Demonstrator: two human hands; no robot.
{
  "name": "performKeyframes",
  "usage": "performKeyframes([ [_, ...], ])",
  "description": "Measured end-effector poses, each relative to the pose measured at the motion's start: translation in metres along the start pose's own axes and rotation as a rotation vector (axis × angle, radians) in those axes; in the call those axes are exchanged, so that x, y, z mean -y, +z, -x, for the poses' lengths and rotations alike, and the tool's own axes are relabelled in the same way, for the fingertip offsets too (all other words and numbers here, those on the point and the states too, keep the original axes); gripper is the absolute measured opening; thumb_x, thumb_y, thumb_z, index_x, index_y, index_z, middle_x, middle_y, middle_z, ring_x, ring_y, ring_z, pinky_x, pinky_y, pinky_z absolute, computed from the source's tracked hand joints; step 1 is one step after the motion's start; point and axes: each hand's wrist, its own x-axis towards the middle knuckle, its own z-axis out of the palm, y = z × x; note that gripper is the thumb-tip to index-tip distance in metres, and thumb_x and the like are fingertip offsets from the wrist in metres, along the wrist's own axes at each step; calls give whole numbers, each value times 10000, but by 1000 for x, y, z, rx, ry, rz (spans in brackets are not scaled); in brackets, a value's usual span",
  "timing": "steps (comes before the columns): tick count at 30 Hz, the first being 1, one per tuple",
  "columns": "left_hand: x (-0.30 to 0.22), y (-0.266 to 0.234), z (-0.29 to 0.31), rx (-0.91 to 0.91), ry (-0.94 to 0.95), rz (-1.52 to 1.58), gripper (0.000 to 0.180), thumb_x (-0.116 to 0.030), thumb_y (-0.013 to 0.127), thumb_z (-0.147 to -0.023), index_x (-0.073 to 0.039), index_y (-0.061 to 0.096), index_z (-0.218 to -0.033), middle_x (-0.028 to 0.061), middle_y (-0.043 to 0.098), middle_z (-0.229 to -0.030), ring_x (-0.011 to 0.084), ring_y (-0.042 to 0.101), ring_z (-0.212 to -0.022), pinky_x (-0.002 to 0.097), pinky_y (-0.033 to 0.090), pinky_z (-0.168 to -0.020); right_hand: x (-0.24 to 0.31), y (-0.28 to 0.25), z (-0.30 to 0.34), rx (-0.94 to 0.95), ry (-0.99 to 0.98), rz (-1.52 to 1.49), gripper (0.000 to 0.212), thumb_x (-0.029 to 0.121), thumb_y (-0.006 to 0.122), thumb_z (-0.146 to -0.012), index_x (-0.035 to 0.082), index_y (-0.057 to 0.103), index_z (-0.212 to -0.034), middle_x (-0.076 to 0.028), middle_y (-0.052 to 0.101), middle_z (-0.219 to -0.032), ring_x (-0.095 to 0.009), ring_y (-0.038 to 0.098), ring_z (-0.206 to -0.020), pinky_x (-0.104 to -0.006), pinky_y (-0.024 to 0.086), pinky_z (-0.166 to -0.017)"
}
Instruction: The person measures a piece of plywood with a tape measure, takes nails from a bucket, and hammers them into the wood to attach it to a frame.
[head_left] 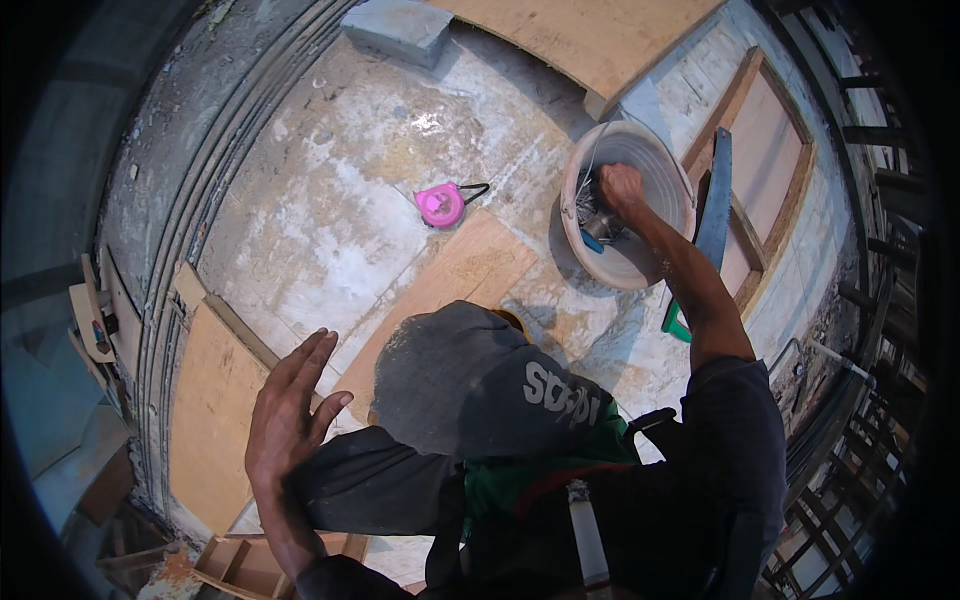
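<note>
My right hand [622, 190] reaches into a whitish plastic bucket [668, 180], its fingers curled downward; what they grip, if anything, is hidden. Beneath it in the bucket lie a heap of thin metal pieces like nails [588, 205] and a blue item [592, 241], partly covered. My left hand [290, 410] hovers at the lower left with fingers stretched out and holds nothing. A pink tape measure [440, 204] with a black strap rests on the floor left of the bucket. Nearer to me a flat wooden board [480, 255] lies on the floor.
A handsaw [715, 205] with a green handle leans beside the bucket, against a wood-framed panel [765, 150]. At the top are a plywood sheet [600, 35] and a grey block [398, 32]. Another wooden panel [212, 410] stands left. Long rods [235, 125] run along the left side.
</note>
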Motion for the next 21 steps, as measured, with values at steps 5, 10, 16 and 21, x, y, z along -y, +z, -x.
performKeyframes([
  [5,-3,1,0,10,18,-11,635,-258,714,-840,-105,481,-1411,163,508,-1407,383,514,-1240,453,439,-1018,-7,-5,-2,128,-35,-28,198,184,584,-782,41,721,-768,-219,689,-807,-373,693,-779,-473,546,-706],
  [10,0,2,3,9,17,-8,631,-251,720,-834,-102,490,-1403,164,514,-1400,386,520,-1229,451,441,-1016,0,-21,-1,151,6,-155,193,200,619,-746,38,715,-782,-246,678,-817,-407,675,-797,-491,532,-707],
  [16,-1,4,3,11,15,-13,634,-251,727,-828,-99,494,-1399,170,519,-1393,388,526,-1223,450,443,-1015,0,-12,4,208,132,-79,198,185,648,-743,88,739,-891,-188,709,-915,-359,693,-892,-458,553,-784],
  [21,0,5,3,4,21,-20,635,-253,727,-827,-97,495,-1398,174,521,-1390,390,531,-1217,452,444,-1012,0,-23,-1,374,112,-165,228,190,664,-736,129,743,-941,-186,705,-990,-351,682,-953,-457,544,-828],
])
